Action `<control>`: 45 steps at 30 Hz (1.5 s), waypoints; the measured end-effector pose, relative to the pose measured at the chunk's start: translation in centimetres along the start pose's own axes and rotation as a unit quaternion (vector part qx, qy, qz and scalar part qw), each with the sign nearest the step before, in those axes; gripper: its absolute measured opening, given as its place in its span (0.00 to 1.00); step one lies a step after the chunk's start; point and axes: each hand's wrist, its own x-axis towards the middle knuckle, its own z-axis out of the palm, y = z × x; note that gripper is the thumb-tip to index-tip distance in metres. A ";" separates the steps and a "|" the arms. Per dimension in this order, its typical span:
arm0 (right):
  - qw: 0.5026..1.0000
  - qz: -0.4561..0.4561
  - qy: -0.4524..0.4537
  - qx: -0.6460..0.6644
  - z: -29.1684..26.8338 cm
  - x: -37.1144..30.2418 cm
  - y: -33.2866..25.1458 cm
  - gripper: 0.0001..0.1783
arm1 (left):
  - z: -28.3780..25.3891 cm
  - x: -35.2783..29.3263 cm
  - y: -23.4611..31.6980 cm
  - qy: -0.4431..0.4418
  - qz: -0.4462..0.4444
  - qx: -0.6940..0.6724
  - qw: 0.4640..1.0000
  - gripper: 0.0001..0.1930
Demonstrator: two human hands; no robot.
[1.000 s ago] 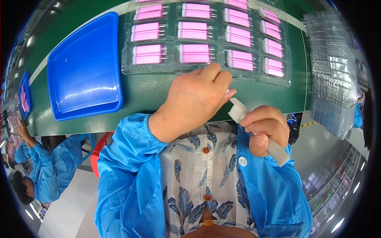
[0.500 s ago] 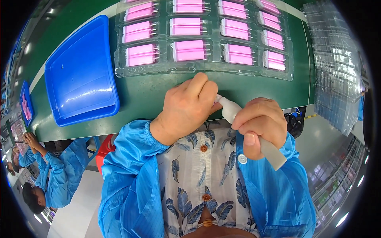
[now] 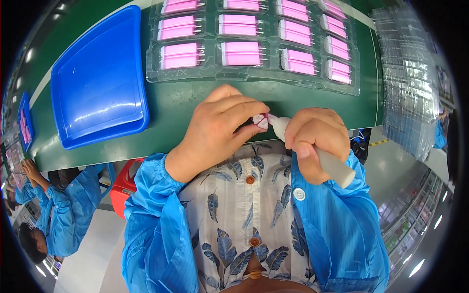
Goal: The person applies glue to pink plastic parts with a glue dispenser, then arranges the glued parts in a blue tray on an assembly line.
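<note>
My left hand point(image 3: 210, 129) pinches a small pink piece point(image 3: 261, 121) between thumb and fingers, its whitish, divided end turned toward the right. The rest of that piece is hidden behind the fingers. My right hand point(image 3: 317, 144) is wrapped around a whitish squeeze bottle point(image 3: 336, 168), which lies tilted with its narrow nozzle pointing left. The nozzle tip is at the edge of the pink piece; whether they touch I cannot tell. Beyond my hands lies a clear plastic tray point(image 3: 266, 75) whose compartments hold several pink blocks with thin metal pins.
A blue bin point(image 3: 97, 78) stands left of the clear tray. Farther left is a small blue tray point(image 3: 22, 108) with pink pieces. Stacked clear trays point(image 3: 408, 83) rise at the right. A red stool point(image 3: 121, 188) and a co-worker in blue point(image 3: 75, 210) are at the lower left.
My left hand has turned and its fingers have straightened, bringing the pink piece's end into sight. The right hand with the bottle has shifted slightly up. The whole view has moved a little.
</note>
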 end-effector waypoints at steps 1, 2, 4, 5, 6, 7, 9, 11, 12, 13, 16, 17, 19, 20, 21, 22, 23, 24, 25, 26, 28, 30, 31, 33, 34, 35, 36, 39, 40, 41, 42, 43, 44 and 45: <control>1.000 -0.002 -0.003 -0.001 0.1 0.1 -0.1 0.07 | -0.1 0.0 -0.1 0.009 0.023 0.005 1.000 0.19; 1.000 -0.006 -0.007 -0.016 0.2 0.2 -0.3 0.06 | 0.0 -0.1 -0.2 0.013 0.024 0.005 1.000 0.19; 0.999 -0.013 -0.012 -0.034 0.2 0.5 -0.5 0.06 | 0.4 -0.3 -0.3 0.036 0.000 -0.010 0.999 0.17; 1.000 0.009 -0.013 -0.021 0.1 0.5 -0.5 0.06 | 0.5 -0.5 -0.3 0.039 0.003 -0.010 0.999 0.17; 0.999 0.031 -0.015 -0.009 -0.1 0.4 -0.4 0.06 | 0.7 -0.8 -0.3 0.051 0.003 0.003 0.999 0.18; 0.999 0.028 -0.016 -0.013 -0.2 0.1 -0.6 0.06 | 0.9 -0.9 -0.3 0.064 0.002 0.016 0.998 0.20; 0.999 -0.010 0.040 -0.006 -0.1 -1.1 -1.6 0.08 | 1.4 -1.4 0.1 0.079 -0.005 0.023 0.997 0.20; 0.998 -0.012 0.056 -0.024 0.5 -1.6 -2.2 0.09 | 1.8 -1.9 0.4 0.094 -0.015 0.030 0.995 0.20; 0.997 -0.015 0.046 -0.052 0.8 -1.8 -2.3 0.11 | 1.9 -1.9 0.4 0.098 -0.006 0.032 0.995 0.20; 0.996 -0.018 0.037 -0.078 1.0 -1.9 -2.3 0.16 | 2.0 -1.9 0.4 0.103 0.001 0.033 0.994 0.21; 0.997 0.007 0.017 -0.073 1.3 -1.7 -2.1 0.15 | 1.9 -2.0 0.4 0.094 0.014 0.037 0.995 0.18; 0.998 0.022 0.010 -0.065 1.5 -1.7 -2.0 0.15 | 1.9 -2.0 0.3 0.095 0.013 0.037 0.995 0.18; 0.997 0.021 0.015 -0.067 1.6 -1.5 -2.0 0.15 | 1.9 -2.0 0.3 0.090 0.015 0.037 0.995 0.18; 0.997 0.020 0.021 -0.070 1.7 -1.5 -1.9 0.15 | 1.9 -2.1 0.3 0.091 0.013 0.037 0.995 0.18; 0.997 0.021 0.020 -0.069 1.8 -1.3 -1.9 0.15 | 2.0 -2.0 0.2 0.092 0.013 0.029 0.995 0.20; 0.996 0.037 0.010 -0.084 1.9 -1.1 -1.9 0.15 | 2.0 -2.0 0.1 0.092 0.012 0.021 0.995 0.22; 0.994 0.053 0.001 -0.100 1.9 -1.0 -1.8 0.15 | 2.0 -1.9 0.0 0.093 0.010 0.020 0.995 0.22; 0.994 0.051 0.000 -0.100 2.1 -0.9 -2.1 0.15 | 2.0 -2.0 0.2 0.097 0.014 0.018 0.995 0.21; 0.992 0.056 0.006 -0.112 2.2 -0.9 -2.3 0.15 | 1.8 -2.0 0.3 0.100 0.018 0.016 0.995 0.21; 0.990 0.061 0.011 -0.124 2.3 -0.9 -2.6 0.15 | 1.6 -2.1 0.5 0.102 0.019 0.016 0.994 0.21; 0.992 0.051 0.008 -0.114 2.1 -0.3 -2.4 0.10 | 1.3 -2.1 0.5 0.103 0.015 -0.007 0.995 0.19; 0.994 0.040 0.003 -0.104 1.8 -0.7 -2.5 0.07 | 1.4 -2.4 0.3 0.098 0.008 -0.003 0.995 0.18; 0.994 0.031 0.007 -0.109 1.6 -1.5 -2.8 0.12 | 1.5 -2.6 0.1 0.093 0.001 0.001 0.996 0.18; 0.993 0.022 0.010 -0.114 1.6 -2.0 -2.9 0.19 | 1.8 -2.7 0.1 0.090 -0.002 0.013 0.996 0.17; 0.994 0.007 -0.005 -0.110 1.6 -1.8 -3.0 0.20 | 1.9 -2.8 0.2 0.084 -0.003 0.024 0.996 0.16; 0.994 -0.009 -0.020 -0.105 1.7 -1.7 -3.1 0.21 | 1.9 -3.0 0.2 0.085 -0.004 0.024 0.996 0.16; 0.993 0.003 -0.028 -0.116 1.7 -1.5 -3.2 0.21 | 1.9 -2.9 0.2 0.080 -0.003 0.025 0.996 0.17; 0.993 0.023 -0.034 -0.112 2.0 -1.4 -3.2 0.21 | 1.8 -2.9 0.1 0.068 -0.004 0.017 0.998 0.17; 0.993 0.023 -0.035 -0.112 2.0 -1.4 -3.0 0.21 | 1.8 -2.9 0.0 0.062 -0.006 0.009 0.998 0.17; 0.993 0.019 -0.040 -0.106 2.0 -1.3 -2.8 0.20 | 1.8 -2.9 0.0 0.063 -0.007 0.009 0.998 0.17; 0.994 0.016 -0.045 -0.100 2.0 -1.3 -2.7 0.19 | 1.8 -2.9 0.1 0.063 -0.008 0.004 0.998 0.17; 0.994 0.016 -0.046 -0.099 2.0 -1.2 -2.6 0.19 | 1.8 -2.9 0.1 0.062 -0.008 -0.001 0.998 0.16; 0.994 0.026 -0.050 -0.089 2.1 -1.1 -2.5 0.18 | 1.8 -2.9 0.2 0.063 -0.010 -0.001 0.998 0.16; 0.995 0.038 -0.053 -0.080 2.2 -1.0 -2.5 0.17 | 1.8 -2.9 0.2 0.064 -0.018 -0.004 0.998 0.17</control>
